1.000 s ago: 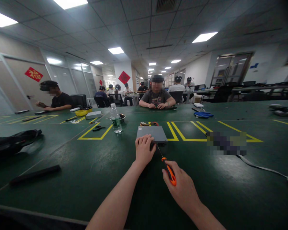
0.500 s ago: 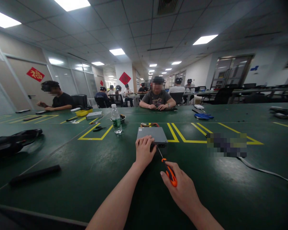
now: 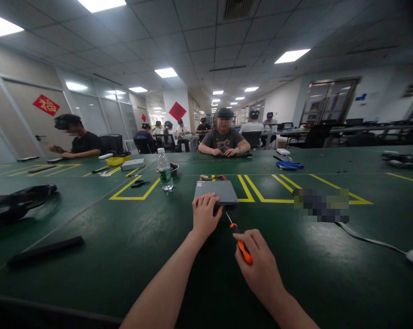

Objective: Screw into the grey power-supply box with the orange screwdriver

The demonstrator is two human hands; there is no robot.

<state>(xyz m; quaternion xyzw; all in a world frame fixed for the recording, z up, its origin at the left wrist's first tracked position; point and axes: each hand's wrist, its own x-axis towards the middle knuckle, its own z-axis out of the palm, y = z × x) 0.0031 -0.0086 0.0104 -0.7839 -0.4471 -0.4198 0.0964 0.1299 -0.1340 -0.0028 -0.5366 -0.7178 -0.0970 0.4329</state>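
Note:
A flat grey metal box lies on the green table in front of me, with coloured wires showing at its far end. My left hand rests on the box's near left corner, fingers curled over the edge. My right hand is closed around the orange handle of a screwdriver. The thin shaft points at the box's near side, and its tip touches the front face.
A water bottle and a small dark bowl stand left of the box. A black bar and a black bag lie at left. A white cable runs along the right. Blue gloves lie far right. People sit across the table.
My right hand has turned slightly on the screwdriver handle, fingers shifting round it. The left hand and the box stay where they were. The view has moved a little.

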